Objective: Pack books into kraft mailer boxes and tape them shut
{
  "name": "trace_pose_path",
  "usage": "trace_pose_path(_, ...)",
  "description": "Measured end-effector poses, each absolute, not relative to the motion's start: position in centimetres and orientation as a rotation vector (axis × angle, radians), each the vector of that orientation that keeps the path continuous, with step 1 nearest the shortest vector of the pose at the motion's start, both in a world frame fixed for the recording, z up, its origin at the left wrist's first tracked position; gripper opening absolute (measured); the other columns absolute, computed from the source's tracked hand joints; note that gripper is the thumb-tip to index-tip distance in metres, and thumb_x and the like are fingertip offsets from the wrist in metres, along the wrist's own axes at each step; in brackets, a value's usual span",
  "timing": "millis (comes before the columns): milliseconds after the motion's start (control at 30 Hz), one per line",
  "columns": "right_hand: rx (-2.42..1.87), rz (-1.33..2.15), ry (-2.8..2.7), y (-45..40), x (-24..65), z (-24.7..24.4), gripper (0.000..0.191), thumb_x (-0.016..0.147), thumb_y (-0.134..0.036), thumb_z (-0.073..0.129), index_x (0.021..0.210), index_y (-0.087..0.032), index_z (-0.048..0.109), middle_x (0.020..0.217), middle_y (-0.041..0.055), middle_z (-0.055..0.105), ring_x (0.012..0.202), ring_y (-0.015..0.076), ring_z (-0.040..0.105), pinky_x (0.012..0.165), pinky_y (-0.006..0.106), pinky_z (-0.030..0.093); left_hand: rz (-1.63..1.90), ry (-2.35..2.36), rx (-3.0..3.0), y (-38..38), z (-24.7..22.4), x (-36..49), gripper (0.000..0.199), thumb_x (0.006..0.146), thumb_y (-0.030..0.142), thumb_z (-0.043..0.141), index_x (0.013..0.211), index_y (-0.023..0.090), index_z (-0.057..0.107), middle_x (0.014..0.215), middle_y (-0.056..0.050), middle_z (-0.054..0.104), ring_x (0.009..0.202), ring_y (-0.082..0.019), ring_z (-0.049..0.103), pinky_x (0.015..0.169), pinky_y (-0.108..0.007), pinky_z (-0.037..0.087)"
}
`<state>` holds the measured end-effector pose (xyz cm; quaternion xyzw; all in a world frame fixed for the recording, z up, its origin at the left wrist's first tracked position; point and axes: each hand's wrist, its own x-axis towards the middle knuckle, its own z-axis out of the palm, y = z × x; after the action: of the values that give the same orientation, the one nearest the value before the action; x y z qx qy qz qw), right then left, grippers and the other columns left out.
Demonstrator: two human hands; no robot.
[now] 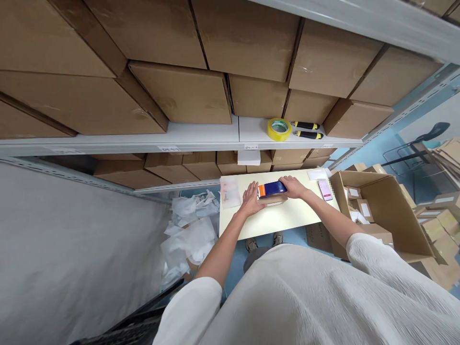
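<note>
On the pale yellow tabletop lies a small cardboard box. Across its top is a dark blue tape dispenser with an orange front end. My right hand is closed around the dispenser's right end. At the left, my left hand rests against the box's left end, close to the orange part, its fingers stretched out. The underside of the dispenser and any tape there are hidden.
A phone lies at the table's right. Beside it stands a large open carton with small boxes inside. The shelf above holds cartons, yellow tape and two utility knives. White paper backing sheets pile up at left.
</note>
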<state>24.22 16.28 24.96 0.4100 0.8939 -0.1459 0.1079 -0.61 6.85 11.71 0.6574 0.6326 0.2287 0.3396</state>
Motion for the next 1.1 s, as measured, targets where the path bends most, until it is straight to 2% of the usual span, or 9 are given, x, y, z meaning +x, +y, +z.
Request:
trace_pose_path(67, 1.199, -0.423, 2.619, 16.3, 24.3, 25.2, 0.039, 0.097, -0.027, 0.068, 0.134, -0.021, 0.058, 0.127, 0.0137, 0.070, 0.115, 0.0323, 0.060, 0.093, 0.038, 0.043, 0.463, 1.642, 1.759, 7.7, 12.4, -0.9, 0.129, 0.074, 0.046, 0.091, 0.176, 0.020, 0.016, 0.182, -0.020, 0.027, 0.170, -0.039, 0.021, 0.137, -0.056, 0.023)
trace_pose_path(167, 1.159, -0.416, 2.612, 16.3, 24.5, 25.5, 0.039, 0.097, -0.027, 0.068, 0.134, -0.022, 0.059, 0.126, 0.0128, 0.071, 0.114, 0.0317, 0.061, 0.092, 0.038, 0.042, 0.342, 1.638, 1.856, 8.4, 13.2, -1.5, 0.122, 0.075, 0.055, 0.090, 0.174, 0.021, 0.027, 0.176, -0.019, 0.039, 0.163, -0.041, 0.036, 0.133, -0.052, 0.032)
trace_pose_path(267, 1.107, -0.398, 2.620, 16.3, 25.0, 25.8, 0.041, 0.097, -0.029, 0.069, 0.136, -0.023, 0.060, 0.126, 0.0125, 0.072, 0.114, 0.0316, 0.062, 0.092, 0.037, 0.041, 0.255, 1.654, 1.927, 8.3, 14.0, -1.9, 0.114, 0.078, 0.063, 0.086, 0.171, 0.023, 0.035, 0.175, -0.016, 0.042, 0.159, -0.043, 0.042, 0.131, -0.052, 0.033)
trace_pose_path(633, 1.040, -0.436, 2.623, 16.2, 26.9, 26.1, 0.051, 0.093, -0.033, 0.074, 0.141, -0.023, 0.060, 0.128, 0.0133, 0.072, 0.117, 0.0328, 0.063, 0.093, 0.038, 0.042, 0.076, 1.700, 1.934, 7.7, 15.6, -0.9, 0.109, 0.083, 0.062, 0.080, 0.173, 0.025, 0.031, 0.179, -0.014, 0.036, 0.160, -0.043, 0.039, 0.134, -0.054, 0.024)
trace_pose_path(733, 1.069, -0.417, 2.617, 16.9, 28.6, 25.9, 0.051, 0.091, -0.028, 0.072, 0.140, -0.023, 0.059, 0.128, 0.0132, 0.072, 0.115, 0.0328, 0.062, 0.093, 0.038, 0.042, 0.094, 1.713, 1.919, 7.7, 15.2, -1.1, 0.107, 0.083, 0.063, 0.080, 0.171, 0.026, 0.033, 0.178, -0.016, 0.037, 0.161, -0.043, 0.038, 0.135, -0.057, 0.020)
trace_pose_path(867, 1.115, -0.372, 2.594, 17.9, 32.2, 25.7, 0.052, 0.086, -0.022, 0.072, 0.136, -0.021, 0.060, 0.128, 0.0134, 0.072, 0.113, 0.0330, 0.062, 0.092, 0.039, 0.042, 0.152, 1.702, 1.900, 7.8, 14.5, -1.5, 0.108, 0.081, 0.064, 0.082, 0.170, 0.025, 0.035, 0.178, -0.018, 0.037, 0.160, -0.045, 0.039, 0.133, -0.058, 0.023)
trace_pose_path(1100, 1.139, -0.424, 2.580, 17.8, 35.1, 25.3, 0.051, 0.086, -0.025, 0.072, 0.135, -0.020, 0.059, 0.128, 0.0144, 0.072, 0.112, 0.0336, 0.063, 0.091, 0.039, 0.042, 0.189, 1.664, 1.889, 8.1, 13.7, -1.4, 0.109, 0.078, 0.067, 0.083, 0.169, 0.028, 0.037, 0.177, -0.017, 0.039, 0.160, -0.046, 0.038, 0.134, -0.059, 0.020)
